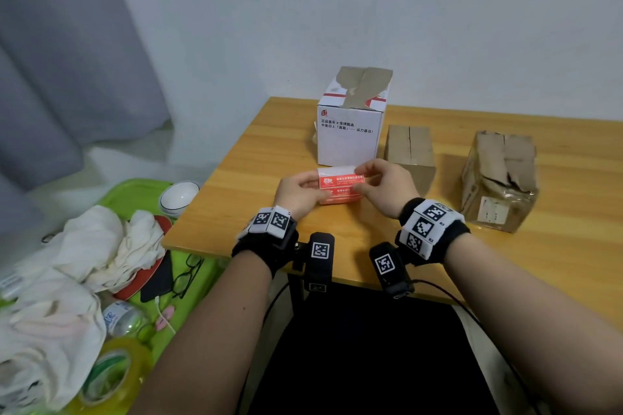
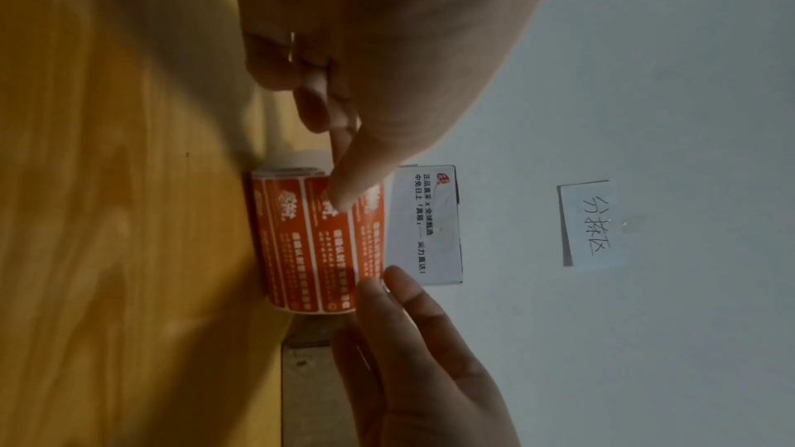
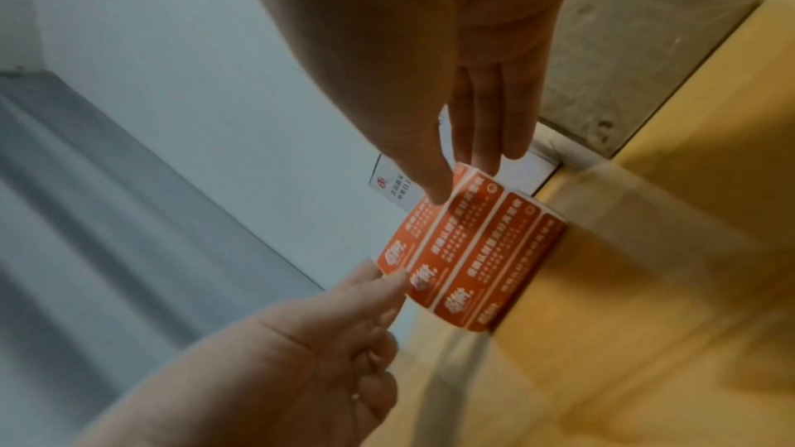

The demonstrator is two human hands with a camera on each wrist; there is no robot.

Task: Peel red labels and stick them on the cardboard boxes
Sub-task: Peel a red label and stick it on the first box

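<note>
Nearest, both wrists wear black bands with printed markers. The left hand [image 1: 296, 190] pinches the left end of the label roll [image 1: 340, 189], thumb on top of a red label and the other fingers curled under. The right hand [image 1: 387, 187] pinches the roll's right end, thumb and forefinger at the upper edge of the label strip, remaining fingers fairly straight. The roll sits on the bench [image 1: 236, 192], near its front edge, between the hands. Just behind it stands a white box [image 1: 349, 141] with torn brown flaps. To its right stand a brown box [image 1: 409, 148] and, well apart, a crumpled box [image 1: 499, 178] wrapped in clear tape. Left of the bench lies a green tray [image 1: 135, 195] piled with white cloth [image 1: 84, 253].
</note>
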